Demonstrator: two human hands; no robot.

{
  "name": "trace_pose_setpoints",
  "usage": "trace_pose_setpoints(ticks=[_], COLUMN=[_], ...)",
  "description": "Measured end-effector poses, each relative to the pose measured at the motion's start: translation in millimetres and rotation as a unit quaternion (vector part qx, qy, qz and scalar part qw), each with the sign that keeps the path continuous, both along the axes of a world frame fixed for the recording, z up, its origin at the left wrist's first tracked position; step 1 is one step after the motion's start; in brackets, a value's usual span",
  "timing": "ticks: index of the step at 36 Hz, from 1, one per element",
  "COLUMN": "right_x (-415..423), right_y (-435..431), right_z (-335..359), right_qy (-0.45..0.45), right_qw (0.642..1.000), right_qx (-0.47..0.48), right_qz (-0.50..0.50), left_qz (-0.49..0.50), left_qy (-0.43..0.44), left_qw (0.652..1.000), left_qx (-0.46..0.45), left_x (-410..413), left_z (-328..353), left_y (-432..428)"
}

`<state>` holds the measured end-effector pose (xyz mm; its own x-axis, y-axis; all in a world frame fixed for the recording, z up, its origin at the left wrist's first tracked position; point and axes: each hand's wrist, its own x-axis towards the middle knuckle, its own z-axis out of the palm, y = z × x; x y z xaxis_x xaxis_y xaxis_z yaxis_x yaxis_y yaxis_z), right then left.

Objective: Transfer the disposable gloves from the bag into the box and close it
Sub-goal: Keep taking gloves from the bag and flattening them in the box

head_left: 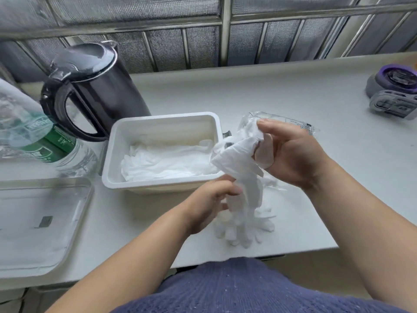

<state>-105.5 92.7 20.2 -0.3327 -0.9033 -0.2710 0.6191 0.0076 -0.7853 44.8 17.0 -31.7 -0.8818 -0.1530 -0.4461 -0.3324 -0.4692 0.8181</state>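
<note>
A white rectangular plastic box [158, 183] stands open, with a loose layer of thin translucent white disposable gloves [167, 163] lying flat inside. Just right of it a bunch of the same gloves [244, 177] hangs upright. The left hand [209, 204] grips it mid-length and the right hand [293, 154] holds its top against a crumpled clear printed plastic bag [293, 123]. A clear rectangular lid [45, 222] lies flat, left of the box.

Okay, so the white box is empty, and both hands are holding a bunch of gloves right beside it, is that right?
Not quite: the white box is not empty. The head view shows a layer of gloves already lying in it. The rest holds: the left hand and right hand both hold a bunch of gloves right beside it.
</note>
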Motion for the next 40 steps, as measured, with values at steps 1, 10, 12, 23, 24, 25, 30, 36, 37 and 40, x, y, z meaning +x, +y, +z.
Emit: trace_pose_setpoints(ticks=[1, 10, 12, 23, 24, 25, 30, 36, 37, 40], right_x=[0, 9, 13, 24, 28, 33, 46, 43, 44, 50], right_y=[-2, -44, -50, -88, -92, -96, -110, -113, -114, -118], right_z=[3, 18, 14, 3, 4, 3, -2, -6, -7, -12], right_qy=[-0.015, 0.013, 0.061, 0.158, 0.186, 0.217, 0.187, 0.045, 0.056, 0.108], right_qw=[1.000, 0.993, 0.988, 0.955, 0.953, 0.948, 0.971, 0.982, 0.976, 0.958], right_qx=[-0.016, 0.005, 0.037, 0.063, 0.075, 0.091, 0.116, 0.119, 0.135, 0.164], right_qz=[0.020, 0.114, 0.135, 0.243, 0.229, 0.216, 0.096, 0.138, 0.160, 0.210], left_qz=[0.009, 0.196, 0.238, 0.257, 0.248, 0.241, 0.228, 0.234, 0.219, 0.180], left_qy=[0.035, 0.116, 0.114, 0.005, -0.001, -0.006, -0.006, -0.021, -0.018, 0.017], left_qw=[0.998, 0.973, 0.965, 0.938, 0.937, 0.936, 0.936, 0.949, 0.955, 0.969], left_qx=[0.052, 0.039, 0.002, -0.233, -0.248, -0.257, -0.268, -0.209, -0.201, -0.166], left_x=[3, 16, 20, 48, 49, 49, 52, 64, 65, 66], left_z=[6, 44, 44, 37, 38, 39, 42, 38, 38, 39], left_y=[-3, -55, -64, -97, -99, -101, -113, -129, -129, -130])
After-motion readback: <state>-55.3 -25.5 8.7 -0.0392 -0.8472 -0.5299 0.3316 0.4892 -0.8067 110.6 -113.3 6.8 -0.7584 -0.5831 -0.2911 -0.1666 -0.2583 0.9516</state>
